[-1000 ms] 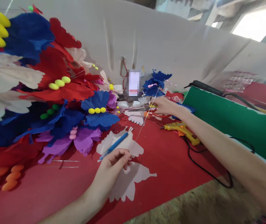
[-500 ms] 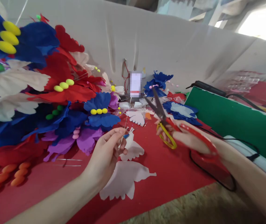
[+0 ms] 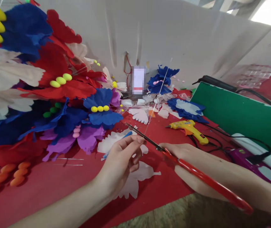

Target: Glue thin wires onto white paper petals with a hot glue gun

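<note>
Red-handled scissors [image 3: 192,168], held in the right grip [image 3: 185,158] above the worktop [image 3: 42,190]: likely rigid, some heft; take the loops. Wire [image 3: 158,95], pinched in the left grip [image 3: 118,158] near the blades: probably light, springy; pinch low. Clear trays [image 3: 251,76], far right: contents unreadable.

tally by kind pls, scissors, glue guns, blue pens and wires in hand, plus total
scissors, in the right hand: 1
glue gun, on the red table: 1
blue pen, partly hidden by the left hand: 1
thin wire, in the left hand: 1
total: 4
</note>
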### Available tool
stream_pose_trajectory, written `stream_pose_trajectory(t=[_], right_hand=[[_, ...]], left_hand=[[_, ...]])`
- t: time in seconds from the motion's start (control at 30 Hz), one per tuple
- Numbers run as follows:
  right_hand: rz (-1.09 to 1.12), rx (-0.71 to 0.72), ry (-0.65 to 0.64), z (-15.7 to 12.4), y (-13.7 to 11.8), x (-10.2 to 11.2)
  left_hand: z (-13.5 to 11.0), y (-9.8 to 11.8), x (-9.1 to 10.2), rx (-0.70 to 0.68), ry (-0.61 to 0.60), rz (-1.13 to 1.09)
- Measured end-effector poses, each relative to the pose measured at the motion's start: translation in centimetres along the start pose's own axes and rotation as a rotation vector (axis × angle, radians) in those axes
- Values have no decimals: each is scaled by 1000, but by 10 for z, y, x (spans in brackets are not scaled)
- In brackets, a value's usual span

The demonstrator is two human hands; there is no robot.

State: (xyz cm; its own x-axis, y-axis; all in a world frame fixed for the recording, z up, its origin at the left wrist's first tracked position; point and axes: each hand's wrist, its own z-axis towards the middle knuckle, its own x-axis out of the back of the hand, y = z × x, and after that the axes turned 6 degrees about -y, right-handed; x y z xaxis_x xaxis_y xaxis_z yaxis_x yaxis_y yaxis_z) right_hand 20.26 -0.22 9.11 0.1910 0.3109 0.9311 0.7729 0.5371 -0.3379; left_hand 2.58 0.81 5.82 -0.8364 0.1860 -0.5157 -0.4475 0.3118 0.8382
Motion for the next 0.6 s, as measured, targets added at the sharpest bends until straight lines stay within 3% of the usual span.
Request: stream_pose_trajectory(t=[0.37,0.6], right_hand=[[-8,-42,107,1,6,-19],[-18,-22,-35,-1,-2,-2]], left_hand=[[-2,-2,1,41,-43,-7],[-2,-4,0,80,-61,46]])
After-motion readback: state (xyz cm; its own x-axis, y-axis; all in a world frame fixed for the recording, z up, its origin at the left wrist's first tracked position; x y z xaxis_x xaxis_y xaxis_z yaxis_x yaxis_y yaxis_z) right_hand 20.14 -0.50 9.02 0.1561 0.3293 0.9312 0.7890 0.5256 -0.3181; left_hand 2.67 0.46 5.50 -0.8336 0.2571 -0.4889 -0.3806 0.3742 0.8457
